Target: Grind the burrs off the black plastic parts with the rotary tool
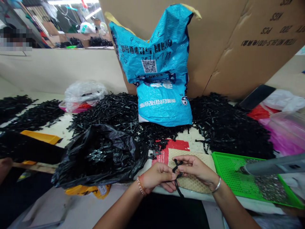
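Between my two hands is a pair of crossed black plastic strips (pixel 177 184), held above the edge of a tan textured mat (pixel 195 181). My left hand (pixel 160 178), with a beaded bracelet at the wrist, pinches the strips from the left. From the right, my right hand (pixel 196 168), with a metal bangle, grips them near the crossing. Fingers hide part of the joint. Beside my right hand lies a green tray (pixel 228 181) of small metal pieces, and a grey electric screwdriver (pixel 274 164) extends over it.
A black plastic bag (pixel 71 159) at left holds joined black strips. Piles of loose black strips (pixel 233 127) cover the table's back. A blue sack (pixel 164 101) stands before a large cardboard box (pixel 221 41). At far left shows another person's hand (pixel 5 168).
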### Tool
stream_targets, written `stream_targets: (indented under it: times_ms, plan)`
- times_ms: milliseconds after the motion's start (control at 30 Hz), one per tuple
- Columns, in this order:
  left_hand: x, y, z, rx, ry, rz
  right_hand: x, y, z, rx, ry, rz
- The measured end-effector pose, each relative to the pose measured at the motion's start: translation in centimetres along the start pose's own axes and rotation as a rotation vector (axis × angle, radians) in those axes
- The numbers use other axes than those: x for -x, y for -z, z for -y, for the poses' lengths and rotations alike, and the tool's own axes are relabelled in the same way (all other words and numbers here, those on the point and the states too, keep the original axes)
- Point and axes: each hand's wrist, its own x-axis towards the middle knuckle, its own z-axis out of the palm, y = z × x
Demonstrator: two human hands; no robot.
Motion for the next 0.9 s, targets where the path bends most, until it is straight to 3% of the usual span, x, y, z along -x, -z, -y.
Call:
stream_targets:
  times_ms: [100,300,533,900]
  plan:
    - [-0.1,0.1,0.1,0.02,0.007,0.045,-0.1,0.1,0.2,0.006,-0.014,0.009]
    - [-0.2,-0.1,0.4,-0.028,-0.021,-0.045,-0.2,0.1,0.4,0.014,-0.025,0.049]
    - [-0.2,-0.8,0.4,-0.003,-0.098,-0.114,-0.6,0.2,-0.5,-0.016,0.058,-0.068]
    - [0.0,-1.2,0.0,0.054,-0.078,-0.132,-0.2,0.1,-0.9,-0.061,0.085,-0.082]
